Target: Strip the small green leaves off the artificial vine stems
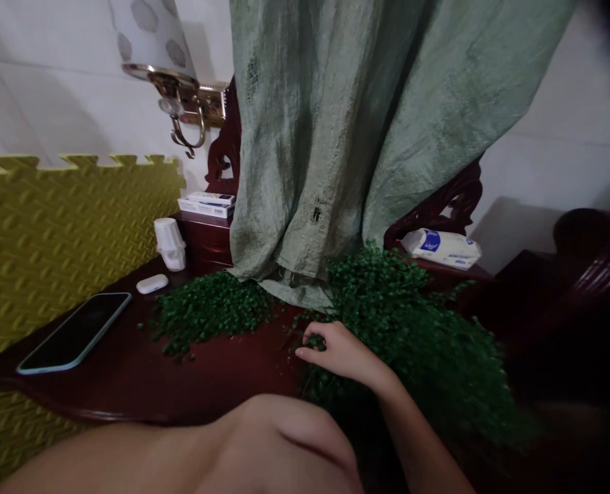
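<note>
My right hand (342, 353) reaches in from the lower right, thumb and fingers curled around a small bit of green sprig. It is at the left edge of a large heap of green sprigs (418, 336) with small, bead-like buds. To the left, on the dark red wooden tabletop (222, 374), lies a smaller pile of green sprigs (212, 305). Between the piles, a grey-green woven sheet (330, 171) hangs down to the tabletop. Close to the camera, a bent bare limb (284, 439) fills the bottom. My left hand does not show.
On the left are a phone (78, 333), a small white case (151, 283), a white ribbed container (169, 243) and flat boxes (206, 204). A wipes pack (443, 248) lies at right. A yellow foam mat (73, 240) stands beneath a wall lamp (155, 41).
</note>
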### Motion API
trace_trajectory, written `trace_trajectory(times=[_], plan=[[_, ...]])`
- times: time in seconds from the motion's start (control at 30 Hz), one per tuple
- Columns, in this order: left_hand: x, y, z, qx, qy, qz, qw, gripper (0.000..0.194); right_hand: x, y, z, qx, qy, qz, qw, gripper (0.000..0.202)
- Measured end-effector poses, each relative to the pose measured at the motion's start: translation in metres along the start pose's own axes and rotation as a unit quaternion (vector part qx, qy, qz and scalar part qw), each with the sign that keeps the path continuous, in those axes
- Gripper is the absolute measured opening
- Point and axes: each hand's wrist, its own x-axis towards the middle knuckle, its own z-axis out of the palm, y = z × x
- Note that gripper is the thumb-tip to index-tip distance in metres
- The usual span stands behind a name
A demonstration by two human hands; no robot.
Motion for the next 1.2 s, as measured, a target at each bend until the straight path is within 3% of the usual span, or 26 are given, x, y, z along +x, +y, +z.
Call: trace_trajectory(times=[0.07,0.13,0.23,0.33,0.43,0.53,0.63,0.77,0.83,0.97,1.07,1.13,1.2], plan=[[0.012,-0.026,0.007,0.014,-0.037,0.106,0.994,0.026,0.002,-0.002,-0.008,0.01,0.035,0.014,0.999,0.023],[0.015,-0.061,0.02,0.089,0.009,0.17,0.981,0.019,0.007,-0.002,-0.015,0.037,0.061,0.023,0.997,0.025],[0.006,-0.111,0.039,0.15,0.006,0.043,0.988,0.013,0.013,-0.001,-0.017,0.107,0.073,0.037,0.991,0.037],[-0.008,-0.139,0.053,0.119,-0.006,-0.081,0.99,0.008,0.012,0.002,-0.008,0.184,0.079,0.045,0.979,0.046],[-0.02,-0.144,0.063,0.087,-0.02,-0.098,0.991,0.01,0.006,0.007,0.002,0.259,0.073,0.048,0.962,0.047],[-0.028,-0.141,0.068,0.077,-0.036,-0.072,0.994,0.012,-0.001,0.015,0.007,0.337,0.028,0.055,0.94,0.041],[-0.034,-0.141,0.07,0.05,-0.029,-0.071,0.996,0.016,-0.006,0.02,0.006,0.284,-0.011,0.034,0.958,0.035],[-0.039,-0.153,0.07,0.096,0.021,-0.173,0.98,0.026,-0.009,0.021,0.006,0.194,-0.042,-0.007,0.98,0.039],[-0.039,-0.162,0.07,0.123,0.013,-0.206,0.971,0.032,-0.011,0.022,0.007,0.175,-0.045,-0.024,0.983,0.043],[-0.039,-0.173,0.069,0.076,-0.045,-0.203,0.975,0.029,-0.016,0.021,0.004,0.157,-0.036,-0.051,0.986,0.061],[-0.038,-0.171,0.068,0.03,-0.055,-0.19,0.98,0.023,-0.018,0.016,0.003,0.138,-0.057,-0.055,0.987,0.073],[-0.037,-0.167,0.067,0.004,-0.055,-0.174,0.983,0.023,-0.017,0.014,0.008,0.129,-0.041,-0.038,0.99,0.073],[-0.038,-0.166,0.067,-0.025,-0.058,-0.159,0.985,0.028,-0.015,0.014,0.016,0.112,0.011,-0.027,0.993,0.061]])
